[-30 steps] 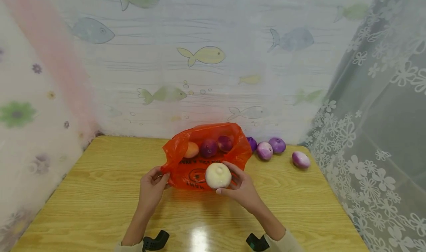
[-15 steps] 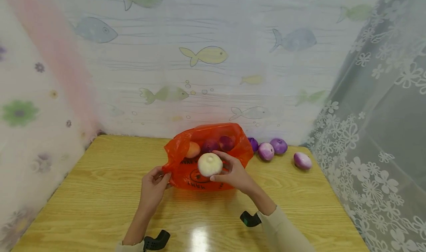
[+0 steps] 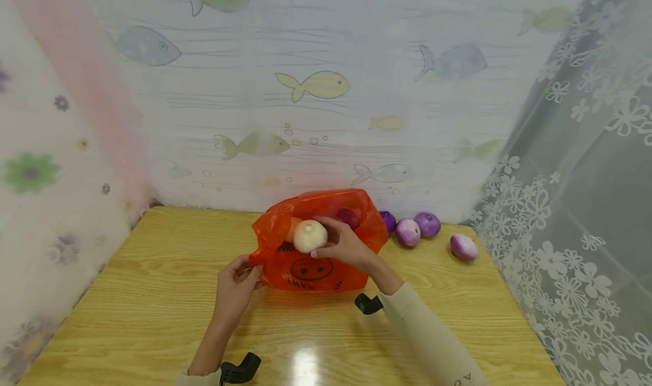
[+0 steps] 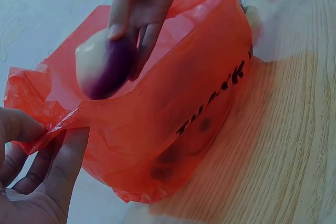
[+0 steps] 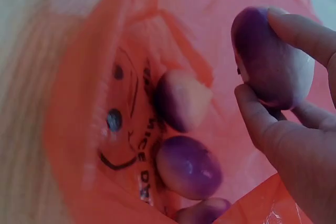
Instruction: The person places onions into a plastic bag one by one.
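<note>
My right hand point(image 3: 346, 245) grips an onion point(image 3: 309, 236), white on one side and purple on the other, at the mouth of a red plastic bag point(image 3: 312, 281). Thumb and fingers wrap its sides in the right wrist view. With thumb and fingers, my left hand point(image 3: 237, 284) pinches the bag's left rim, and the mouth stands wide. Several onions lie inside; the right wrist view shows a purple-and-pale onion point(image 5: 184, 100) beside a mostly purple onion point(image 5: 189, 167). The held onion partly covers those behind it in the head view.
To the right of the bag, a light purple onion point(image 3: 408, 232) sits close to a darker onion point(image 3: 427, 224) and another onion point(image 3: 388, 222) partly behind the bag. A separate onion point(image 3: 464, 247) lies near the right edge of the wooden table point(image 3: 153, 295). A patterned curtain point(image 3: 326, 35) hangs behind.
My right hand has carried the onion forward and slightly left, from in front of the bag to its mouth. My left hand has kept its pinch on the rim.
</note>
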Demonstrator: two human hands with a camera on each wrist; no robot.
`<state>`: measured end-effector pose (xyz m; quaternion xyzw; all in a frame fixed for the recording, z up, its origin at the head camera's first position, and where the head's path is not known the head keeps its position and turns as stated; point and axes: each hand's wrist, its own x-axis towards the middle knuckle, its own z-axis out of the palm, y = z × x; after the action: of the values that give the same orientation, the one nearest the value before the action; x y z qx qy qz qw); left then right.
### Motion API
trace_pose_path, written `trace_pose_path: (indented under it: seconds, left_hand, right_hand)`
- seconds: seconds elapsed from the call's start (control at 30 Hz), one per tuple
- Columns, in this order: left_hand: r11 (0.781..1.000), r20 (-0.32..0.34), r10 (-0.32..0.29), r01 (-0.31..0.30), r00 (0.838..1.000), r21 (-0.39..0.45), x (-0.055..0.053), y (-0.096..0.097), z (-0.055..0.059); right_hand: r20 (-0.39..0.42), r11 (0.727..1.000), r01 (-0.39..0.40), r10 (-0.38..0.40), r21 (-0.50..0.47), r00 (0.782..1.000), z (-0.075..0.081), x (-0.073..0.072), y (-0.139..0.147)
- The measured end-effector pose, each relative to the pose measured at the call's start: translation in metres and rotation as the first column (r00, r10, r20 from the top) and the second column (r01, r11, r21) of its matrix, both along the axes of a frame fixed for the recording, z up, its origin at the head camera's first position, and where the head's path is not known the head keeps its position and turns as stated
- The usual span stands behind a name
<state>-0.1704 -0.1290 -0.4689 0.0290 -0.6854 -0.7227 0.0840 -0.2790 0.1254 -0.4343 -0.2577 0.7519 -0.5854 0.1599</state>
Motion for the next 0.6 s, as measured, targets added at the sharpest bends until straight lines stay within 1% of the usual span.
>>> trace_pose_path:
  seconds: [0.23,0.3,0.43,0.5,0.6]
  left_hand:
    - [1.000,0.000,-0.010,0.010,1.000,0.006,0.000,0.000,0.000]
    - [1.000,0.001,-0.011,0.011,1.000,0.008,0.000,0.000,0.000]
    - [1.000,0.004,-0.009,0.009,1.000,0.008,0.001,0.001,0.001]
    - [1.000,0.004,-0.009,0.009,1.000,0.003,0.001,0.001,0.001]
    - [1.000,0.003,-0.007,0.007,1.000,-0.006,0.001,0.000,0.001]
  right_hand:
    - [-0.050,0.999,0.023,-0.021,0.048,0.999,-0.004,-0.030,-0.009]
    - [-0.075,0.997,0.039,-0.034,0.072,0.997,-0.005,-0.037,-0.011]
    - [-0.106,0.994,0.071,-0.061,0.086,0.992,-0.008,-0.048,-0.015]
    - [-0.101,0.992,0.097,-0.088,0.084,0.991,-0.010,-0.053,-0.016]
    - [-0.066,0.988,0.138,-0.133,0.075,0.989,-0.012,-0.059,-0.017]
